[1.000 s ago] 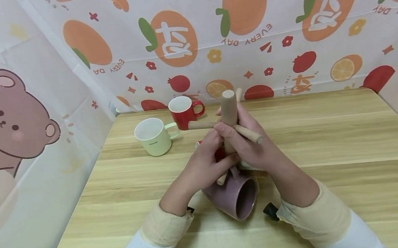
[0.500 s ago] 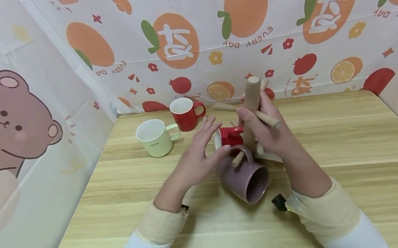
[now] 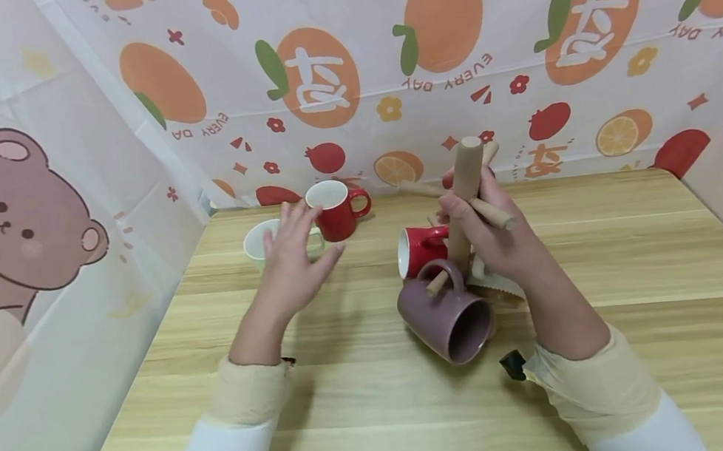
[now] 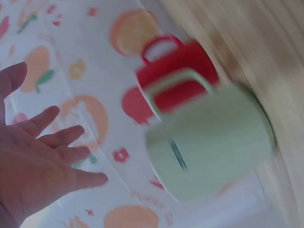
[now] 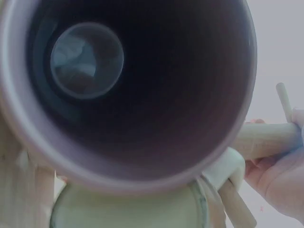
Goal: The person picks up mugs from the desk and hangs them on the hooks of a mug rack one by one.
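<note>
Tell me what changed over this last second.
The left grip has left the wooden rack and moved left toward the pale green mug, fingers spread. The rack, with the purple mug on its peg, has shifted right and slightly farther off, the right grip holding it. The pale green mug and upright red mug stayed put.

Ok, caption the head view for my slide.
Right hand grips the wooden mug rack; open left hand hovers near the green mug.
</note>
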Demonstrator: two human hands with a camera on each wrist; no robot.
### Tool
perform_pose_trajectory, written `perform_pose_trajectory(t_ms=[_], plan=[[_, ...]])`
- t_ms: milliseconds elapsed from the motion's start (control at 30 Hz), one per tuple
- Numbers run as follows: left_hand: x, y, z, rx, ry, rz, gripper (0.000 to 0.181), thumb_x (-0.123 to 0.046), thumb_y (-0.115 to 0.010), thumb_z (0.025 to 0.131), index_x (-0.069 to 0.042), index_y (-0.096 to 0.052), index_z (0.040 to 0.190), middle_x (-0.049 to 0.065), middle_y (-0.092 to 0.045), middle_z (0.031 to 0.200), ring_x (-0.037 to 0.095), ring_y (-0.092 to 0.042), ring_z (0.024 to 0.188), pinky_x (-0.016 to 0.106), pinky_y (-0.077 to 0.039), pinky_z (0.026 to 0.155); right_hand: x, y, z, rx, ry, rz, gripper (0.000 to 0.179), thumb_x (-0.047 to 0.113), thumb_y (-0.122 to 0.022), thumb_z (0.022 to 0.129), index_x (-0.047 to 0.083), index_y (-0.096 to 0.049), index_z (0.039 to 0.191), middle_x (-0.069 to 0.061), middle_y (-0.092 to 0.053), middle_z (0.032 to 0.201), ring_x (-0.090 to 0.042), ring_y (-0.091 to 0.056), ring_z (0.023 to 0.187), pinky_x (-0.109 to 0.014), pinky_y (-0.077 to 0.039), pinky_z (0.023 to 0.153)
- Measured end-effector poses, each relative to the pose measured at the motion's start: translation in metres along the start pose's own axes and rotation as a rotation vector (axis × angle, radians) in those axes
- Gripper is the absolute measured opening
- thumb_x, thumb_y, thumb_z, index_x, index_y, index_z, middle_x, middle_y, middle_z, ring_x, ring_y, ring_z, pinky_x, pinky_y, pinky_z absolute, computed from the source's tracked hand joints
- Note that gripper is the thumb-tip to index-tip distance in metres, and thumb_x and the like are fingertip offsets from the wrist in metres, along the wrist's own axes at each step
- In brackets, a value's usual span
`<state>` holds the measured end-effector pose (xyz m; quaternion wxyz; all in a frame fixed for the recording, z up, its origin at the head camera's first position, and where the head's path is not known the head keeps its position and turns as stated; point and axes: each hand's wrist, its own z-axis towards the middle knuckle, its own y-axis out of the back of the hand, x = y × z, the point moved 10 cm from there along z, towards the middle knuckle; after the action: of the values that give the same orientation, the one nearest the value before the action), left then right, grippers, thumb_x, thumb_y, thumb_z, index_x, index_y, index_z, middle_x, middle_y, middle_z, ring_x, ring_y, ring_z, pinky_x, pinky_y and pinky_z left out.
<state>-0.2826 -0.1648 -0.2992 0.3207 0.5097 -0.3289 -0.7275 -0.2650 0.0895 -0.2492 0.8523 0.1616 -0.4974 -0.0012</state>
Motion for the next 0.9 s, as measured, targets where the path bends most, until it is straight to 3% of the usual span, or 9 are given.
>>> perform_pose_trajectory(t_ms=[167, 333, 433, 600, 733, 900], plan=[[0.043, 0.004, 0.016, 0.082, 0.132, 0.213, 0.081, -0.046, -0.065, 0.089, -0.015, -0.028, 0.155, 0.019, -0.007, 0.164, 0.042, 0.010, 0.150, 0.079, 0.005, 0.106, 0.001, 0.000, -0.004, 0.077, 0.010, -0.095, 0.056, 0.023, -0.050, 0.103, 0.014, -0.025, 0.152, -0.011, -0.053, 0.129, -0.027, -0.063, 0.107, -0.047, -0.047, 0.101], [0.079, -0.004, 0.027, 0.219, 0.224, 0.279, 0.087, -0.050, -0.064, 0.089, -0.019, -0.020, 0.158, 0.023, 0.004, 0.163, 0.051, 0.015, 0.146, 0.084, 0.002, 0.100, 0.004, -0.003, -0.010, 0.153, 0.055, -0.132, 0.068, 0.016, -0.049, 0.103, 0.023, -0.008, 0.157, -0.015, -0.052, 0.133, -0.030, -0.060, 0.118, -0.053, -0.041, 0.106], [0.094, -0.008, 0.032, 0.299, 0.259, 0.299, 0.087, -0.051, -0.063, 0.089, -0.019, -0.020, 0.158, 0.027, 0.005, 0.162, 0.057, 0.012, 0.144, 0.086, -0.008, 0.097, 0.002, -0.004, -0.013, 0.177, 0.050, -0.147, 0.071, 0.017, -0.048, 0.104, 0.031, -0.003, 0.157, -0.016, -0.055, 0.133, -0.031, -0.058, 0.122, -0.055, -0.040, 0.107], [0.102, -0.011, 0.045, 0.380, 0.256, 0.335, 0.081, -0.047, -0.065, 0.089, -0.015, -0.030, 0.154, 0.030, -0.014, 0.158, 0.059, -0.010, 0.141, 0.079, -0.030, 0.096, -0.001, -0.002, -0.014, 0.184, 0.021, -0.183, 0.071, 0.022, -0.048, 0.104, 0.034, -0.004, 0.157, -0.015, -0.062, 0.127, -0.033, -0.057, 0.124, -0.056, -0.039, 0.108], [0.104, -0.011, 0.053, 0.418, 0.246, 0.334, 0.078, -0.043, -0.070, 0.087, -0.013, -0.037, 0.151, 0.025, -0.036, 0.148, 0.051, -0.033, 0.131, 0.071, -0.038, 0.097, -0.004, 0.000, -0.014, 0.193, -0.006, -0.205, 0.075, 0.021, -0.049, 0.103, 0.037, 0.000, 0.157, -0.013, -0.063, 0.126, -0.033, -0.056, 0.126, -0.056, -0.038, 0.109], [0.108, -0.013, 0.054, 0.460, 0.285, 0.301, 0.081, -0.040, -0.078, 0.080, -0.013, -0.041, 0.146, 0.023, -0.042, 0.139, 0.047, -0.037, 0.123, 0.067, -0.041, 0.095, -0.007, 0.002, -0.016, 0.211, -0.048, -0.181, 0.077, 0.020, -0.050, 0.103, 0.040, 0.001, 0.156, -0.011, -0.063, 0.127, -0.031, -0.054, 0.128, -0.056, -0.037, 0.110]])
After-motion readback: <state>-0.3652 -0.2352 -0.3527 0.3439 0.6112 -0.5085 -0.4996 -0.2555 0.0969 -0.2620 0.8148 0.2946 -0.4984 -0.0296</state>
